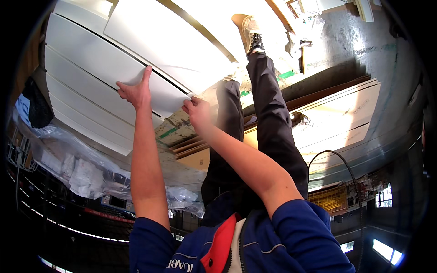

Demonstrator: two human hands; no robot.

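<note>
Both hands on a white panel atop a stack of like panels.

The left hand (135, 92) lies flat on the face of the top white panel (150, 54), fingers spread, its grip apart and pressing rather than clamping. The right hand (196, 112) has its grip closed on the panel's near corner, thumb and fingers pinching the edge. The panel rests slightly askew on the stack of white panels (86, 104). Clear plastic sheeting (77, 168) hangs beside the stack. The person's dark trousers (273, 123) and one shoe (253, 36) reach out over a grey floor (364, 50), with pale boards (337, 118) alongside.
</note>
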